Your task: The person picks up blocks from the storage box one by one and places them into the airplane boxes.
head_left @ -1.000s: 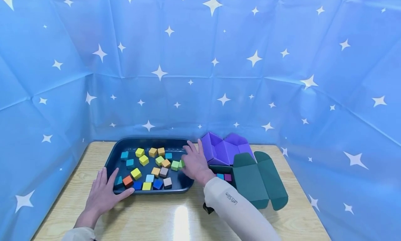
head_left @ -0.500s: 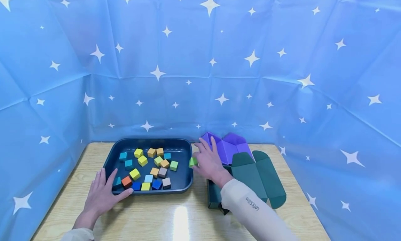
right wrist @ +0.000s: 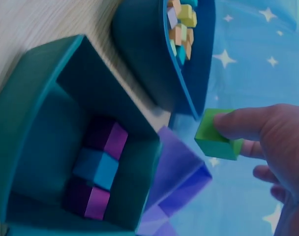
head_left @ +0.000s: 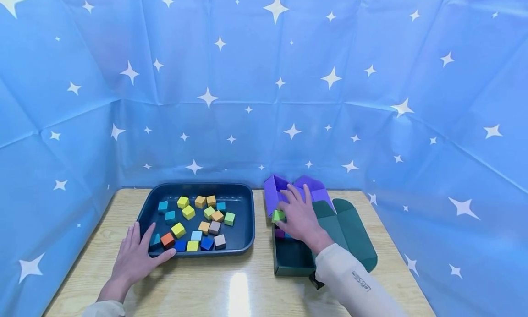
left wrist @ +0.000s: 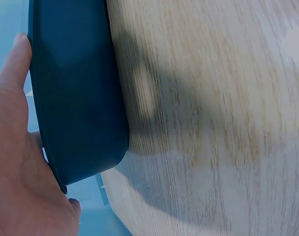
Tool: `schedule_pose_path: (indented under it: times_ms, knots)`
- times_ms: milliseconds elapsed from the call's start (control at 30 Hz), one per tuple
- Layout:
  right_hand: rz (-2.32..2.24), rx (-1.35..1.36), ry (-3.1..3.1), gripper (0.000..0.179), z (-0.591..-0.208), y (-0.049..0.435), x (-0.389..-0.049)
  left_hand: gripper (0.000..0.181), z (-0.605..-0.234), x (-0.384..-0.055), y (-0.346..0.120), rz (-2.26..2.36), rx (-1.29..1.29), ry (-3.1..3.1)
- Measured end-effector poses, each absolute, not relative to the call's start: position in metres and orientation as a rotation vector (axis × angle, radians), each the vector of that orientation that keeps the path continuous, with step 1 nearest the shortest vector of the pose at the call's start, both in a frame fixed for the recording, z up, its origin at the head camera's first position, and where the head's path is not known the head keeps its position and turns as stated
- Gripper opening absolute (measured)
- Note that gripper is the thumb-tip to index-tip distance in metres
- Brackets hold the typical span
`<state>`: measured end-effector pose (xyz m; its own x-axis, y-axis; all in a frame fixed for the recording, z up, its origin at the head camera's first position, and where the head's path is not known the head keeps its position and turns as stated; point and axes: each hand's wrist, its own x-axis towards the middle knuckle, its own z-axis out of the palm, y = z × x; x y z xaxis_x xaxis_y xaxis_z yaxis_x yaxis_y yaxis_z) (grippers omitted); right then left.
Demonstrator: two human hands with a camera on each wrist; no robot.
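My right hand (head_left: 301, 220) pinches a light green cube (right wrist: 216, 140) between thumb and fingers, holding it over the far end of the open dark green box (head_left: 294, 262). Inside that box, in the right wrist view, a blue cube (right wrist: 98, 167) sits in a row between two purple cubes, against one end wall. My left hand (head_left: 134, 258) rests with spread fingers on the near left corner of the dark blue tray (head_left: 243, 238); its thumb touches the rim in the left wrist view. Several coloured cubes, among them an orange-red cube (head_left: 167, 239), lie scattered in the tray.
An open purple box (head_left: 270, 195) stands behind the green one. The green box's lid (head_left: 358, 234) lies folded out to the right. All stand on a wood-grain table (head_left: 198, 285), with a blue star-patterned cloth (head_left: 247, 79) around its back and sides.
My right hand has carried the light green cube out of the tray, rightward across its rim, to above the green box. My left hand stays at the tray corner.
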<state>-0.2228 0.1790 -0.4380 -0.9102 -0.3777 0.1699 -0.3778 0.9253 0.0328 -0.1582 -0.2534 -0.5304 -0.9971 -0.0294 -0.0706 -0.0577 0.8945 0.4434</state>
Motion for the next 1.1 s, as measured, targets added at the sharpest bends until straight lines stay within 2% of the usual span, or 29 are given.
schedule_pose_path:
  times_ms: [367, 700, 1100]
  knots:
    - [-0.092, 0.587, -2.999, 0.029, -0.443, 0.197, -0.21, 0.117, -0.529, -0.157, -0.253, 0.721, -0.068, 2.997]
    - [-0.136, 0.665, -2.981, 0.03, -0.471, 0.198, -0.196, 0.117, -0.529, -0.157, -0.251, 0.726, -0.055, 2.99]
    - [-0.188, 0.618, -2.893, 0.028, -0.503, 0.19, -0.198, 0.117, -0.529, -0.158, -0.253, 0.714, -0.063, 2.997]
